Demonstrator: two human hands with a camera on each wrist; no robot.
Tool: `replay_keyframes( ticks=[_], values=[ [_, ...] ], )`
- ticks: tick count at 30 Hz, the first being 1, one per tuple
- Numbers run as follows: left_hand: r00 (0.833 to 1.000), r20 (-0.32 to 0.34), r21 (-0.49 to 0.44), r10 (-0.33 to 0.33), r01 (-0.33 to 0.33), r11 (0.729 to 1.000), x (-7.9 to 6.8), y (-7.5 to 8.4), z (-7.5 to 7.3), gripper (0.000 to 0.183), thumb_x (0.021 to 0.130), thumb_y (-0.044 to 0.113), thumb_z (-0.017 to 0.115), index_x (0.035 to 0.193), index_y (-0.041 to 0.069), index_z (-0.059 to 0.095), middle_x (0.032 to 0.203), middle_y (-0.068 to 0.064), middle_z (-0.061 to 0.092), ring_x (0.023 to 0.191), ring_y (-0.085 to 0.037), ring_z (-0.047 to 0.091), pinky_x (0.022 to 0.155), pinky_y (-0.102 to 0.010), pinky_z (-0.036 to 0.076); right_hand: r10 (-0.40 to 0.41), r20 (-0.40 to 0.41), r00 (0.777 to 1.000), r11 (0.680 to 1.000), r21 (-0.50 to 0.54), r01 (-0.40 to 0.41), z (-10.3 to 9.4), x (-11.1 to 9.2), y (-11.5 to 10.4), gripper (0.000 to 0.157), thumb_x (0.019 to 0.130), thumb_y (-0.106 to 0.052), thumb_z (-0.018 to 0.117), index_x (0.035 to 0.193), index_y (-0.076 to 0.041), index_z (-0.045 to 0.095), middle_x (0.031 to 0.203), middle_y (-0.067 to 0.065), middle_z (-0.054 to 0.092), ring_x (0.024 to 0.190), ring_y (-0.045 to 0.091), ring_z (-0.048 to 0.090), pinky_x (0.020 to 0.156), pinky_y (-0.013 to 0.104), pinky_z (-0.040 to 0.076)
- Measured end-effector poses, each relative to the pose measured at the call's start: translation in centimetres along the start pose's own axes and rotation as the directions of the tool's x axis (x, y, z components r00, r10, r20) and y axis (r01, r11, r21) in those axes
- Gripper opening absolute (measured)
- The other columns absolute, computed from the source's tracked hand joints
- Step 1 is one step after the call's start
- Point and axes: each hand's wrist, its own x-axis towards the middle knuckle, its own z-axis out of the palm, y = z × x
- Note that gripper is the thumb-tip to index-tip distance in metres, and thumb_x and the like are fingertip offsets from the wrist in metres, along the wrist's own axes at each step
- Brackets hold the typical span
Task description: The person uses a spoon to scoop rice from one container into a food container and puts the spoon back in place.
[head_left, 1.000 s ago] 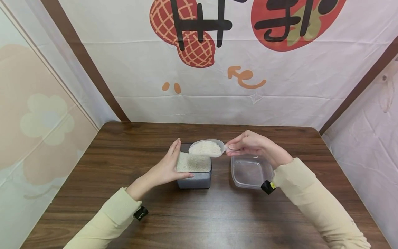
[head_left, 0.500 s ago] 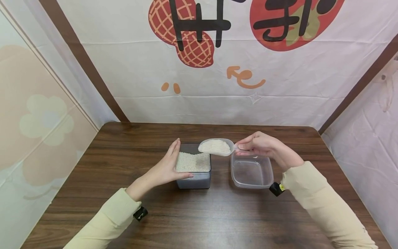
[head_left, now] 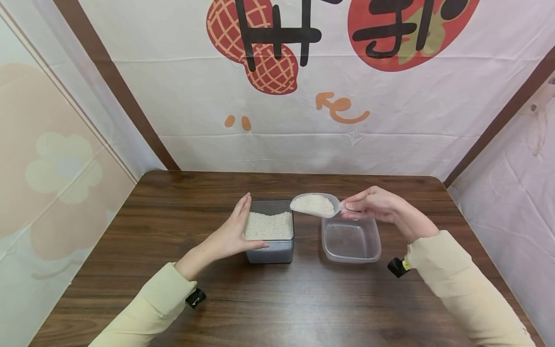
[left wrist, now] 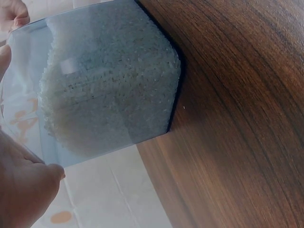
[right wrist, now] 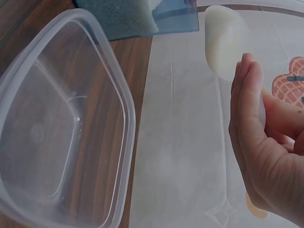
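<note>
we look down at a person's bare hands over a dark wooden tabletop [head_left: 282, 299]. a moment ago the scoop [right wrist: 222, 42] was above the grey box [head_left: 277, 253]; the right hand [head_left: 379, 207] has since carried it rightward, and it hangs over the gap between that box and a clear container [head_left: 349, 240]. the right hand pinches its handle between thumb and fingers, and the bowl carries a heap of rice [head_left: 313, 205], or what looks like it. from the head camera, the scoop's tip lines up beside the box's far right corner, and the handle end crosses the container's far edge.

the left hand [head_left: 230, 234] has not shifted: it grips the box at its left side, thumb along the near rim, fingers toward the far left corner. the box stands slightly left of the tabletop's middle, nearer the far edge; the container is to its right, apart from it. with the scoop away, the rice in the box [head_left: 270, 227] shows a dip along its far side.

we judge that this load has been taken out and is mid-carry, not yet tipped; we see no grains in the container.
</note>
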Motion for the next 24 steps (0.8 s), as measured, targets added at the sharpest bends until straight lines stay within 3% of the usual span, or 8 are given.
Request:
replay_keyframes(
  ticks=[6, 13, 24],
  values=[
    [1.000, 0.003, 0.002, 0.004, -0.004, 1.000, 0.0, 0.0, 0.0, 0.121, 0.070, 0.055, 0.071, 0.143, -0.005, -0.004, 0.150, -0.018, -0.007, 0.135, -0.036, 0.012, 0.104, -0.048, 0.025, -0.007, -0.014, 1.000, 1.000, 0.017, 0.007, -0.8, -0.5, 0.5, 0.036, 0.086, 0.011, 0.051, 0.119, 0.023, 0.044, 0.085, 0.015, 0.067, 0.080, 0.020, 0.066, 0.077, 0.026, 0.051],
    [1.000, 0.001, 0.011, -0.003, 0.003, 1.000, -0.1, 0.2, -0.1, 0.120, 0.070, 0.054, 0.071, 0.143, -0.006, -0.003, 0.150, -0.018, -0.006, 0.135, -0.036, 0.012, 0.104, -0.048, 0.025, -0.017, 0.006, 1.000, 0.999, 0.046, 0.017, -1.7, -1.0, 1.0, 0.019, 0.086, 0.010, 0.052, 0.099, 0.007, 0.066, 0.086, 0.013, 0.068, 0.082, 0.019, 0.066, 0.078, 0.025, 0.050],
    [1.000, 0.006, 0.012, -0.013, 0.013, 1.000, 0.0, 0.1, 0.0, 0.120, 0.070, 0.055, 0.070, 0.143, -0.004, -0.004, 0.151, -0.017, -0.007, 0.136, -0.034, 0.010, 0.104, -0.048, 0.025, -0.016, 0.000, 1.000, 0.999, 0.043, 0.016, -2.7, -2.0, 1.9, 0.022, 0.087, 0.009, 0.051, 0.106, 0.015, 0.059, 0.089, 0.015, 0.067, 0.086, 0.020, 0.065, 0.083, 0.028, 0.049]
  ],
)
